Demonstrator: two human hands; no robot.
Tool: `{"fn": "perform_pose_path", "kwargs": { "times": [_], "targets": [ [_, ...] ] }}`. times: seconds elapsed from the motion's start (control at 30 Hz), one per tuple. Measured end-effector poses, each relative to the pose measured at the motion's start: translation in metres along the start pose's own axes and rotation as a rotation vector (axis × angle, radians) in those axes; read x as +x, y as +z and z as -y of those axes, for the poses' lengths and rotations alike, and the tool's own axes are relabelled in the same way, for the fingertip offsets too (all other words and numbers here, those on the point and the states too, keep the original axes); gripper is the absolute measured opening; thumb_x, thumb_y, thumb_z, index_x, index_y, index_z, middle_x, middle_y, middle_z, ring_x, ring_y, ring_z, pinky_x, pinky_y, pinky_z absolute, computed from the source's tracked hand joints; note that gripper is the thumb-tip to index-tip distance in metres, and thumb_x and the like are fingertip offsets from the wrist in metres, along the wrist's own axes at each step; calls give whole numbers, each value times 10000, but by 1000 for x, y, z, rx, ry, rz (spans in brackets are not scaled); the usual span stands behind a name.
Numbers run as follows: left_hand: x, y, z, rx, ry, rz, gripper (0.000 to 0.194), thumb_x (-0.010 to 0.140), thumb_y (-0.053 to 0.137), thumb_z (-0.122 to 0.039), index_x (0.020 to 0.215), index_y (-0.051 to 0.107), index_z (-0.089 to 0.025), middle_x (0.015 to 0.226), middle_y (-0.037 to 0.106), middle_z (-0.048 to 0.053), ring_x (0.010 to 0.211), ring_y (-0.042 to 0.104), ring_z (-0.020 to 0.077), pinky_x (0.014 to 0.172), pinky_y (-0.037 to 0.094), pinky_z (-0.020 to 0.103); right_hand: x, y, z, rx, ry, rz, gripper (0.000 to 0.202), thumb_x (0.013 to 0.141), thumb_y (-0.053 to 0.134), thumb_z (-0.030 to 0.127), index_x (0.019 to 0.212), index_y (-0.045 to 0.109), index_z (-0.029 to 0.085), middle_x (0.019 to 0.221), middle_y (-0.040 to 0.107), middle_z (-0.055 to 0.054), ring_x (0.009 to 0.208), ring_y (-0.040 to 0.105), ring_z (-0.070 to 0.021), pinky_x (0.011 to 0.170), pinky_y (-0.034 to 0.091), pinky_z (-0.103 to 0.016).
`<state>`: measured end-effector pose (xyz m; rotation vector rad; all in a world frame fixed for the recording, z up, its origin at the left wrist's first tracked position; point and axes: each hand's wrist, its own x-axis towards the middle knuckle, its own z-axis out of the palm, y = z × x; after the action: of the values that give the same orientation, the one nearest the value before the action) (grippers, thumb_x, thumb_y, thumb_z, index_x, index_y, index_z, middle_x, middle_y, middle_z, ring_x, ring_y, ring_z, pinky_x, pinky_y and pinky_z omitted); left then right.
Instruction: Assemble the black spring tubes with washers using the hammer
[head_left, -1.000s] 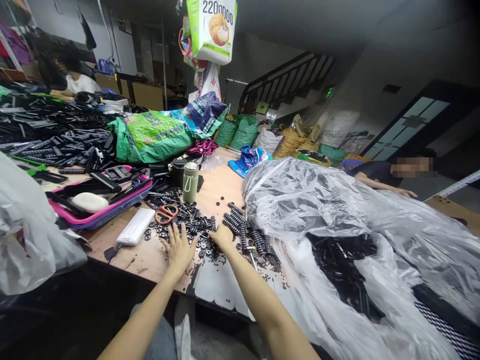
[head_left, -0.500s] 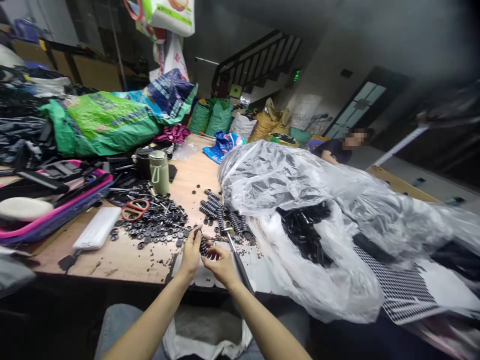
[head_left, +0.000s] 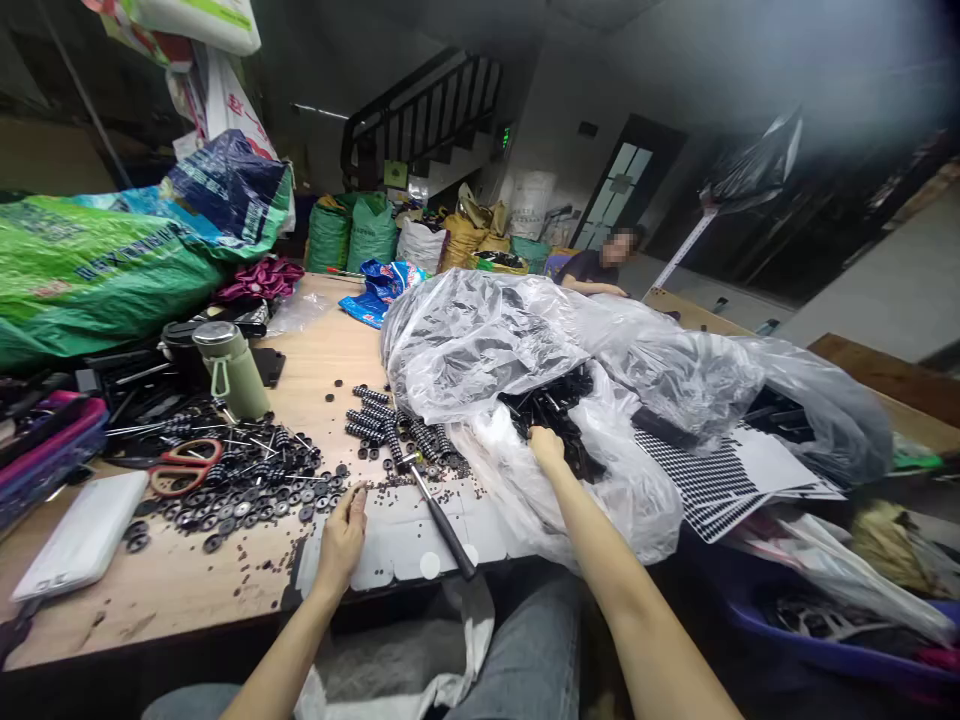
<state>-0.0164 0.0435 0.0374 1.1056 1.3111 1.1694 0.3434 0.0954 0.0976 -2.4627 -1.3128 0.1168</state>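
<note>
My left hand (head_left: 343, 532) is just above the table's front edge, fingers curled together; whether something small is between them cannot be made out. My right hand (head_left: 546, 447) reaches into the opening of a clear plastic bag (head_left: 480, 345), at the black parts (head_left: 592, 455) inside; its fingertips are partly hidden. A hammer (head_left: 446, 525) lies between the hands on a grey-white sheet (head_left: 390, 530). Behind it lie ridged black-and-white rollers (head_left: 392, 440). Black discs (head_left: 240, 507) and metal pins are heaped left of my left hand, with orange-handled scissors (head_left: 184, 467) beside them.
A green flask (head_left: 232, 370) stands behind the discs. A white power bank (head_left: 81, 530) and a pink-rimmed basket (head_left: 82, 425) are at the left. Printed sheets (head_left: 701, 480) lie right of the bag. A person (head_left: 604, 265) sits behind it. A purple tub (head_left: 795, 645) is at lower right.
My hands have parted. The right has moved right to the bag's opening, and the left has shifted left; the roller between them no longer shows there. The view has turned right.
</note>
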Motion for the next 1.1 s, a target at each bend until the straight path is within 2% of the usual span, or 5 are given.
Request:
{"fn": "perform_pose_path", "kwargs": {
  "times": [0.4,0.6,0.83,0.97,1.1],
  "targets": [
    [-2,6,-12,-42,-110,126,313,690,487,-476,792,499,-181,556,427,-74,334,374,46,311,278,170,3,8,-7,303,106,15,137,687,553,164,794,629,122,866,630,-138,935,544,-235,791,375,-322],
    [-5,5,-29,-41,-127,130,332,644,549,-474,751,500,-164,531,418,-83,304,351,33,298,249,162,-32,-3,33,689,-14,63,363,772,457,402,961,564,111,901,618,-100,743,587,-144,632,446,-239],
    [-11,28,-66,-213,-177,264,334,603,624,-429,734,495,-151,402,386,-100,279,291,22,299,207,141,-151,25,107,966,-349,718,515,676,538,549,961,563,121,847,605,-92,688,583,-153,603,465,-285],
    [-16,21,-67,-219,-249,280,308,592,650,-380,683,454,-160,346,353,-109,278,284,25,296,190,132,-168,14,121,619,-843,491,1040,414,720,548,1288,282,194,1286,341,-133,1182,325,-276,945,315,-422],
    [-19,12,-63,-257,-239,311,299,625,609,-410,706,477,-153,388,404,-92,269,305,28,282,201,139,-165,10,125,427,-1053,412,1113,459,712,529,1335,136,156,1334,243,-144,1252,186,-268,1026,204,-423]
  ]
}}
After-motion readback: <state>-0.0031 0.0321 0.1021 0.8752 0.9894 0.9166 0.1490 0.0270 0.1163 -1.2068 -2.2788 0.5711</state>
